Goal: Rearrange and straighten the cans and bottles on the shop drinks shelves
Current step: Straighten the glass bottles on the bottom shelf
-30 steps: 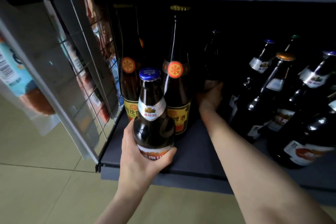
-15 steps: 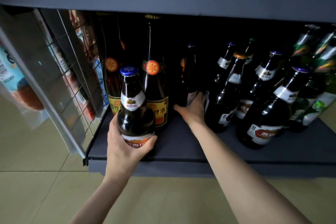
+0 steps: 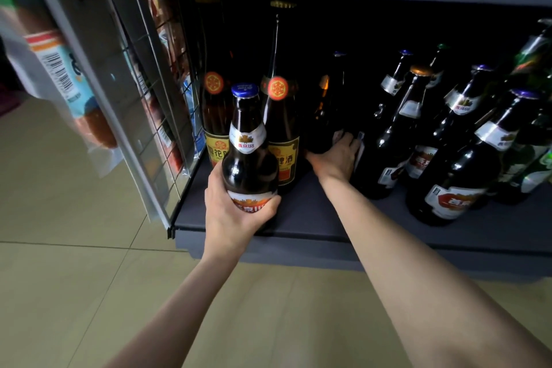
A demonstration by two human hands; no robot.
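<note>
While my left hand [image 3: 236, 215] grasps the front bottle [image 3: 249, 155] near the shelf [image 3: 313, 218] edge | right hand [image 3: 337, 155] grips a dark bottle [image 3: 327, 110] farther back | risk: dragging it topples the leaning right-hand row [image 3: 442, 140].

2 tall brown glass bottles with yellow labels [image 3: 280, 116], 1 blue-capped brown glass beer bottle [image 3: 249, 155] in front, 1 dark bottle [image 3: 325, 110] behind, at least 6 dark bottles [image 3: 454, 176] rightward, 2 hands [image 3: 233, 212].

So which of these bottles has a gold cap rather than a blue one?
The tall bottle behind the one in the left hand; the bronze-capped bottle right of it is shorter.
</note>
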